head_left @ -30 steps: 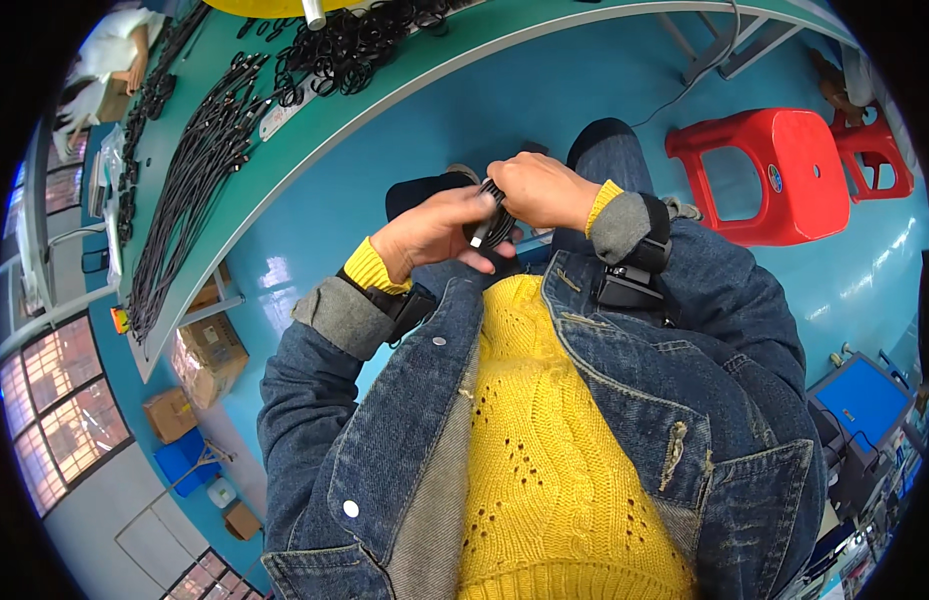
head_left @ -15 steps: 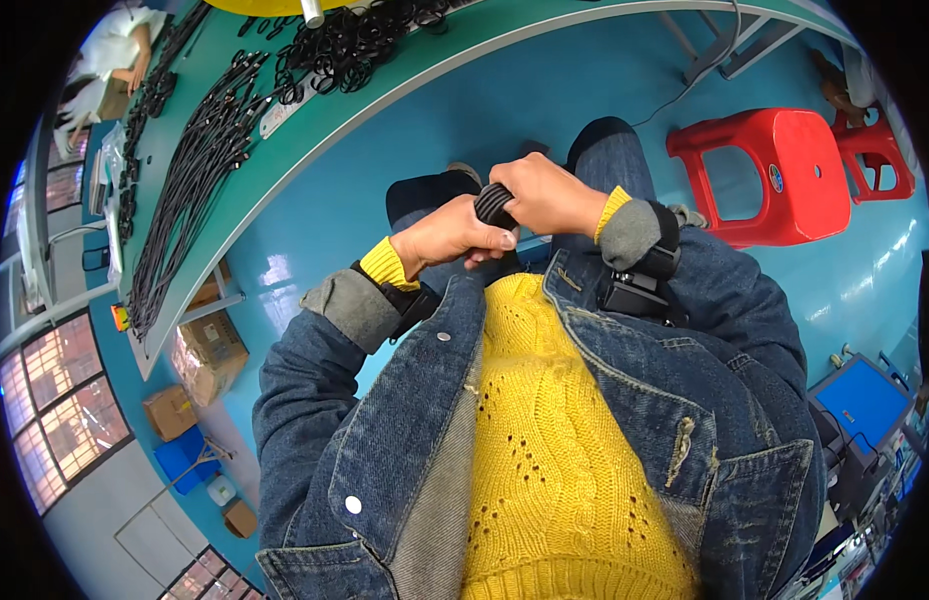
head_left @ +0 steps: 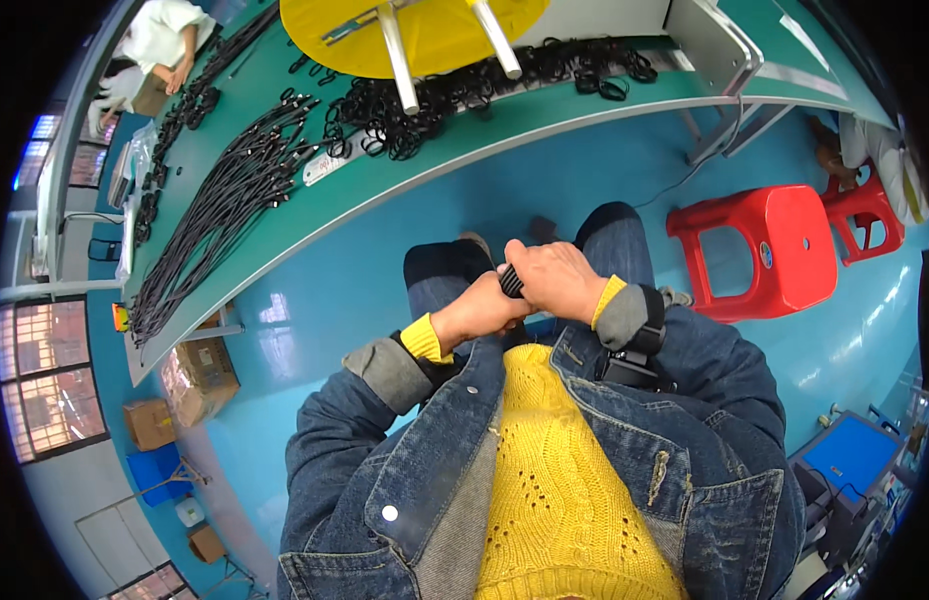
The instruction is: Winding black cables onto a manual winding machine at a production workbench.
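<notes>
Both hands are together above my lap, in front of the green table's edge. Between them is a coil of black cable (head_left: 510, 282), with its several turns side by side. My left hand (head_left: 478, 308) is closed round the coil's lower side. My right hand (head_left: 556, 280) grips it from above and the right, fingers bent over it. Most of the coil and the left fingertips are hidden by the hands. On the table (head_left: 284, 235) beyond lie a bundle of long black cables (head_left: 219, 215) and a heap of small coiled black cables (head_left: 384, 120).
A yellow round plate with two metal rods (head_left: 414, 35) stands over the table's far part. Red stools (head_left: 799, 250) are at the right, a person (head_left: 164, 40) sits far left, and another (head_left: 874, 150) is at the right edge. Cardboard boxes (head_left: 199, 380) stand below left.
The view has tilted up, showing more of the table and the yellow plate. My hands have drawn closer together round the coil, covering more of it.
</notes>
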Available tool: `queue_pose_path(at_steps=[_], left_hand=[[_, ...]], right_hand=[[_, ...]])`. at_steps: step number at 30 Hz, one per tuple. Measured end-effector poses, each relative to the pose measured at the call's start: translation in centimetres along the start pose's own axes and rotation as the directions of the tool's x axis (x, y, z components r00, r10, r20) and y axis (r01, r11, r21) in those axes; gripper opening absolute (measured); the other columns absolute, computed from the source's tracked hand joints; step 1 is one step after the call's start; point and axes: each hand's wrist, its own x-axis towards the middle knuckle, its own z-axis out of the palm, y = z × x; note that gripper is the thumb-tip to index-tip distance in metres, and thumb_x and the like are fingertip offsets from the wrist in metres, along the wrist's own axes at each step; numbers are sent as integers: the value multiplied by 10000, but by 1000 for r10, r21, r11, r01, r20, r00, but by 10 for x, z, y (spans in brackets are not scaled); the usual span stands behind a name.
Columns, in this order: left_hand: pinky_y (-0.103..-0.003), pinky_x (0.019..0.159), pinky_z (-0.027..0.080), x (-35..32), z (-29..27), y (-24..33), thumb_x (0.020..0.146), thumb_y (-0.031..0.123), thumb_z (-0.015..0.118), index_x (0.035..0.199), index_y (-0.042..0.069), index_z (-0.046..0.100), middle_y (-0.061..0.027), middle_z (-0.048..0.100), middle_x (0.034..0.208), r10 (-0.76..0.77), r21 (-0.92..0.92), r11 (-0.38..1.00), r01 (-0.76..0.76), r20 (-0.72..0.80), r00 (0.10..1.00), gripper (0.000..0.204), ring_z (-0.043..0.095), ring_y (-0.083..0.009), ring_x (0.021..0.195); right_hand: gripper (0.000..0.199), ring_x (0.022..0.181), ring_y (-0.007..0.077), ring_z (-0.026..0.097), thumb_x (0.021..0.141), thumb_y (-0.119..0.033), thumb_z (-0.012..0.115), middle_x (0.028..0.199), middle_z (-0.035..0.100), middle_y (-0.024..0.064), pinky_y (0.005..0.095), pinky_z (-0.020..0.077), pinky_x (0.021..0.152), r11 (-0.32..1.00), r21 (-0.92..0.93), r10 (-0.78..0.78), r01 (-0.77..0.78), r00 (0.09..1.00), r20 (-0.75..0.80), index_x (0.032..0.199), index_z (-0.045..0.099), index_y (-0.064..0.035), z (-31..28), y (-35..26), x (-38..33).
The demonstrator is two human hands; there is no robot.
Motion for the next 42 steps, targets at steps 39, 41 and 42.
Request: queue_pose_path(at_steps=[39, 41, 42], left_hand=[[-185, 430, 327, -16, -52, 49, 859, 149, 548, 894, 46, 526, 13, 478, 636, 375, -399, 777, -487, -329, 867, 111, 404, -50, 496], [-183, 429, 327, -17, -51, 41, 856, 157, 554, 865, 49, 526, 12, 480, 637, 299, -355, 810, -467, -436, 849, 112, 409, -50, 498], [-183, 429, 327, -18, -52, 38, 854, 161, 557, 850, 51, 526, 11, 481, 638, 282, -331, 818, -470, -481, 830, 114, 412, -50, 499]], right_hand=[[118, 535, 43, 405, 842, -129, 585, 603, 496, -37, 190, 325, 474, 370, 902, 128, -221, 974, 186, 860, 608, -15, -70, -14, 44], [110, 522, 47, 438, 847, -98, 559, 619, 527, -21, 182, 355, 464, 421, 906, 138, -49, 990, -11, 901, 604, -13, -60, -16, 37], [110, 522, 47, 438, 847, -98, 559, 619, 527, -21, 182, 355, 464, 409, 913, 86, -12, 996, -26, 901, 604, -13, -54, -19, 31]])
